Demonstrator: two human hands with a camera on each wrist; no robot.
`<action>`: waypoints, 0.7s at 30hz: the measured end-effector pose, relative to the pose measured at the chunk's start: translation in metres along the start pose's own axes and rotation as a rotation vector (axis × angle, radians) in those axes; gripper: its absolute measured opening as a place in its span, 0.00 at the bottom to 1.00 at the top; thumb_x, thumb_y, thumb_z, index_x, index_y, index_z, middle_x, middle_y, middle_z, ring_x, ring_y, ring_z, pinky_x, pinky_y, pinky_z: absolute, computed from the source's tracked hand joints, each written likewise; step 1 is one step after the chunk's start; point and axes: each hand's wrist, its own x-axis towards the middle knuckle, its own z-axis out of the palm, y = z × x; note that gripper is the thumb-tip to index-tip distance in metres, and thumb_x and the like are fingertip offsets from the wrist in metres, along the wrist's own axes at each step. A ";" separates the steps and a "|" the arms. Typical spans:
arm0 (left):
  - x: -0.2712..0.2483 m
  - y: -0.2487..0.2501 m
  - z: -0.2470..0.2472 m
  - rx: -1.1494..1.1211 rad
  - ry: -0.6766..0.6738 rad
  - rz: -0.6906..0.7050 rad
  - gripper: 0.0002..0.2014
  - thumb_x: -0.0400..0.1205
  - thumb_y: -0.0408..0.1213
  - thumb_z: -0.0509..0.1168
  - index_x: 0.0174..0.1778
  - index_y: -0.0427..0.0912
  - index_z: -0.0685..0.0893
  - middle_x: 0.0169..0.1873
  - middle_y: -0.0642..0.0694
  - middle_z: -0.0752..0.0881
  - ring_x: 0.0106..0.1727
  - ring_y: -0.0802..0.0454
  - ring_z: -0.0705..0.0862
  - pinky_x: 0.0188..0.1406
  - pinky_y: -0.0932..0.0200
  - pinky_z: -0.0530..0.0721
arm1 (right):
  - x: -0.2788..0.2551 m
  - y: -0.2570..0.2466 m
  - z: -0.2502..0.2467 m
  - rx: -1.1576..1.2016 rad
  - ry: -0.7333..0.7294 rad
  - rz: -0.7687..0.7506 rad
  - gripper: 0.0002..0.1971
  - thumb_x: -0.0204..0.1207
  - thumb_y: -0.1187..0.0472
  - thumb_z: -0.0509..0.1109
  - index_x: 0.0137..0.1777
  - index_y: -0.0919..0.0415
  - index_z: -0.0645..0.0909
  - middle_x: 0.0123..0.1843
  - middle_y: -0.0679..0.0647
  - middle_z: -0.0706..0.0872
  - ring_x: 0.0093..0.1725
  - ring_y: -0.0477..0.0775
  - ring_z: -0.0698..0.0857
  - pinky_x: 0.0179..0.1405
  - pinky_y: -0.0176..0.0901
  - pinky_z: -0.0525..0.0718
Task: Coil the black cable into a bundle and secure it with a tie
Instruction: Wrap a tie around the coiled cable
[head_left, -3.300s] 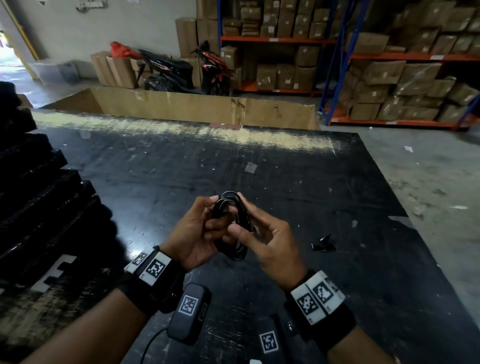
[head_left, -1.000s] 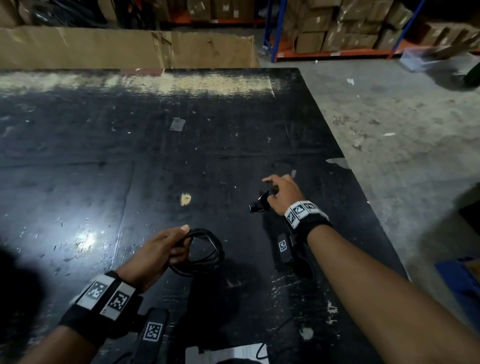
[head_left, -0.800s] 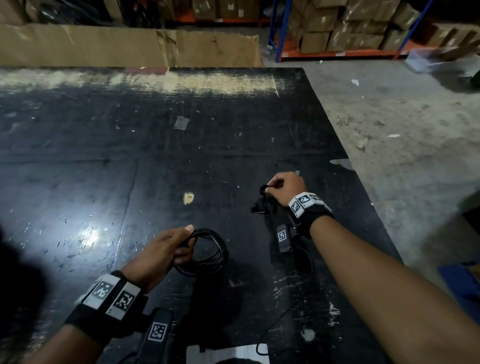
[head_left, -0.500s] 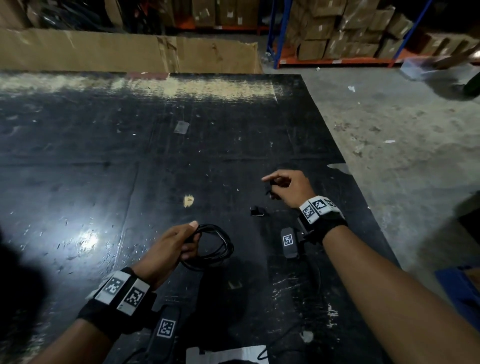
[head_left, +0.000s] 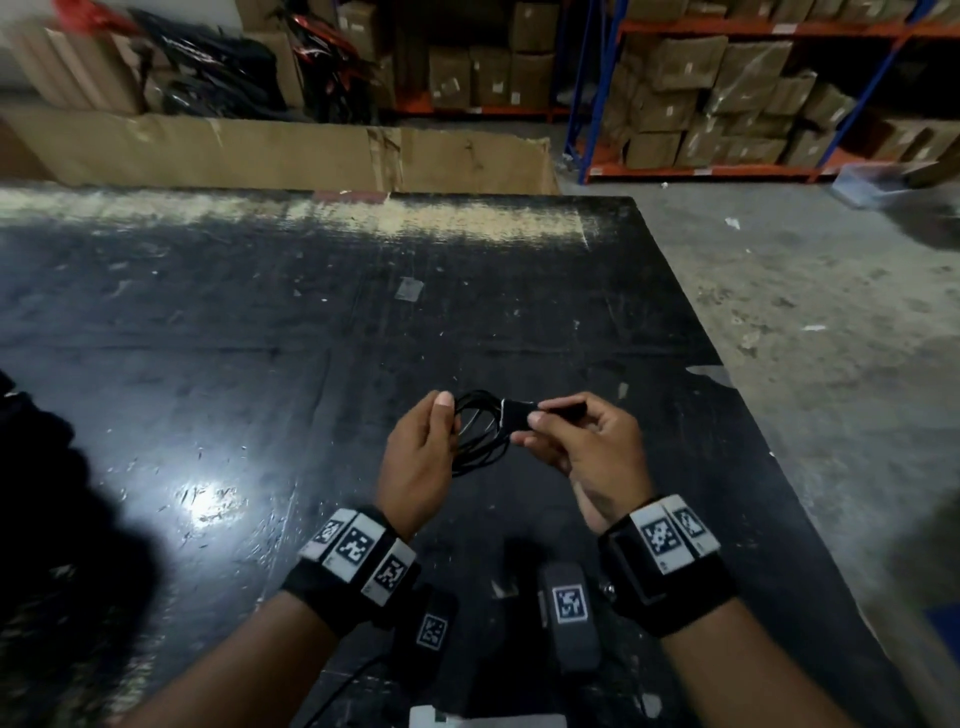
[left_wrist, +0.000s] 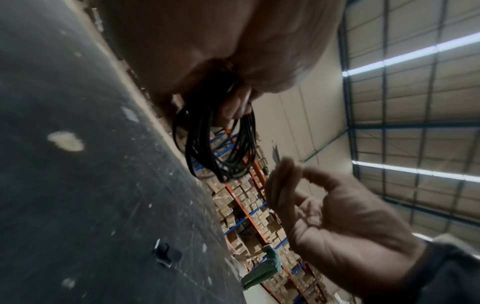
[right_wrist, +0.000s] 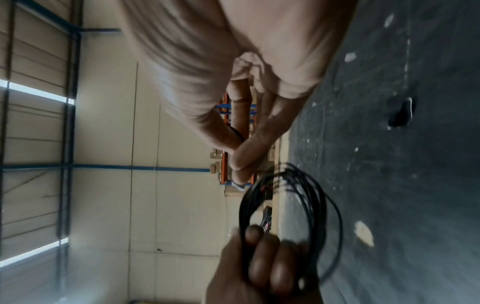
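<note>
- Head view: I see the left hand (head_left: 415, 457) gripping the black cable (head_left: 475, 441), already coiled into several loops, held up above the bench (head_left: 260, 364) and near its front edge. Right hand (head_left: 587, 447) pinches a black tie (head_left: 517, 414) between thumb and forefinger at the coil's far right side; tie touches the loops, but whether it's round them yet I can't tell.
- Head view, axis: coil looks oval, long axis running roughly near-left to far-right, loop plane tilted up toward me. Tie strap points right, along the pinching fingers (head_left: 563, 404).
- Left wrist view: cable (left_wrist: 221, 148) hangs from the curled left fingers, loops drooping downward. I judge it light, thin, floppy, w/ a bit of spring, so strands prob. splay if the grip eases. Best hold: squeeze all strands together on one side, as now.
- Right wrist view: right thumb and forefinger are shut tight on something thin and dark, likely the tie, mostly hidden. Coil (right_wrist: 298, 216) sits just beside them, strands fanned apart at the free side; left fingers (right_wrist: 259, 263) wrap the near side. Tie should go opposite that grip.
</note>
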 end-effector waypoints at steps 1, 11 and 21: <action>0.001 0.003 0.001 0.060 0.040 0.045 0.21 0.89 0.55 0.53 0.36 0.46 0.74 0.29 0.53 0.74 0.29 0.54 0.71 0.31 0.47 0.71 | -0.006 0.001 0.007 0.029 0.005 0.021 0.07 0.75 0.80 0.72 0.43 0.70 0.81 0.30 0.61 0.89 0.28 0.56 0.93 0.29 0.37 0.91; -0.013 0.034 0.012 0.414 0.125 0.447 0.15 0.92 0.42 0.53 0.39 0.46 0.69 0.23 0.56 0.71 0.23 0.55 0.73 0.28 0.67 0.63 | -0.015 0.014 0.046 0.041 0.164 0.212 0.07 0.71 0.68 0.79 0.37 0.59 0.85 0.25 0.54 0.87 0.20 0.46 0.76 0.18 0.36 0.71; -0.028 0.031 0.009 0.471 0.089 0.511 0.12 0.91 0.47 0.50 0.43 0.51 0.71 0.26 0.60 0.74 0.27 0.66 0.74 0.44 0.71 0.68 | -0.026 0.021 0.051 0.410 0.051 0.261 0.08 0.81 0.70 0.68 0.57 0.60 0.78 0.15 0.48 0.76 0.13 0.42 0.69 0.14 0.33 0.70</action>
